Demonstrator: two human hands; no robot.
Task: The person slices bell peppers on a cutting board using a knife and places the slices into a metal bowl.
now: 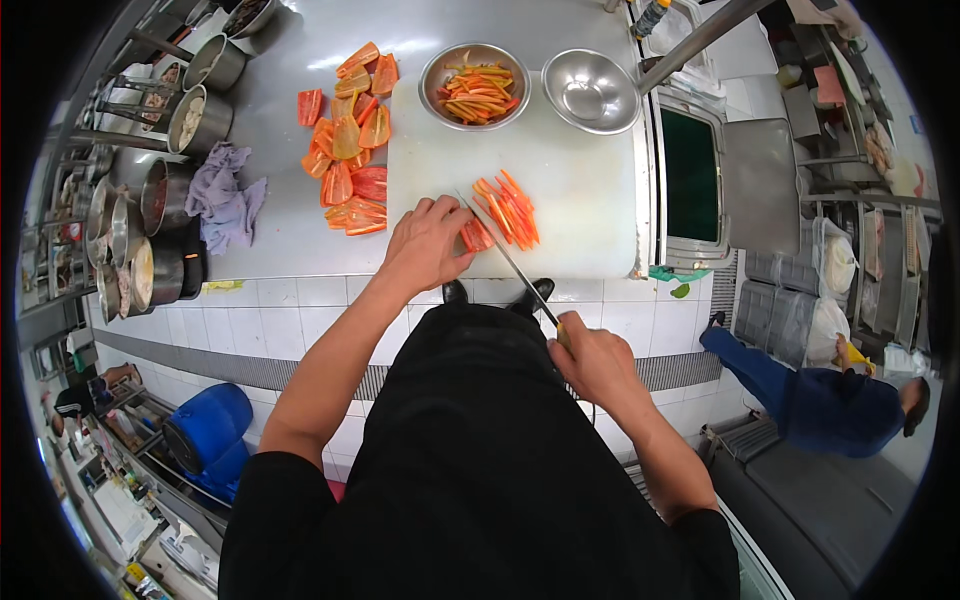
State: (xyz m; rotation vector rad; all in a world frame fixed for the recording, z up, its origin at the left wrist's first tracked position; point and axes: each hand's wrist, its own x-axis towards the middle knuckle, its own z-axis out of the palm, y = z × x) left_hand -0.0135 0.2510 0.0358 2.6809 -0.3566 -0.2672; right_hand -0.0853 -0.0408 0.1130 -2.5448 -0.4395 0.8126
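My left hand [428, 245] is closed on a piece of red pepper [477, 236], pressing it to the white cutting board [590, 200]. In my right hand [598, 362] is a knife [514, 264], gripped by its handle. The blade slants up and left along the right side of that piece. Just right of the blade lie thin red pepper strips [507, 210]. More cut strips [475, 95], orange and red, fill a steel bowl [425, 98] at the board's far edge. Left of the board are several red and orange pepper pieces [346, 138], spread on the steel counter [270, 110].
A second steel bowl [590, 92] stands at the board's far right corner. A crumpled purple cloth [225, 195] lies on the counter's left, near several metal pots [200, 122]. A blue barrel [208, 435] stands behind on the left. Another person [830, 405] is at the right.
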